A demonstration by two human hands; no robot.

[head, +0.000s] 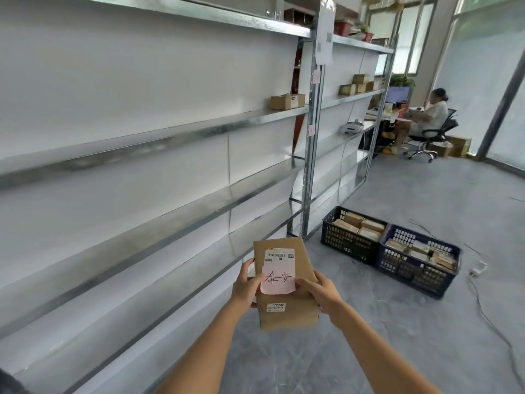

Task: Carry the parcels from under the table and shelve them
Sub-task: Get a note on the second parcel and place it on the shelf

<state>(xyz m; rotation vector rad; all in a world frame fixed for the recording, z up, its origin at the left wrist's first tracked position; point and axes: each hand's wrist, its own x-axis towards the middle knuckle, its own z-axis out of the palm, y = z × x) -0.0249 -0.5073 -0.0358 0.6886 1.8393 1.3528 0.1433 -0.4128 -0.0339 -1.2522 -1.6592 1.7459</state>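
Observation:
I hold a brown cardboard parcel (284, 257) upright in front of me, stacked against a second brown parcel (288, 315) marked 2259. A pink handwritten note (278, 280) is stuck on the front one. My left hand (245, 285) grips the stack's left edge. On the right edge, my right hand (318, 291) clasps it, thumb beside the note. The long metal shelving unit (170, 132) runs along my left. One small parcel (287, 101) lies on its upper shelf, and several more (356, 84) sit on the farther unit.
Two plastic crates, black (349, 243) and blue (417, 268), stand on the grey floor to the right, filled with parcels. Cables (488, 317) trail across the floor beyond them. A person (426, 118) sits at a desk at the far end.

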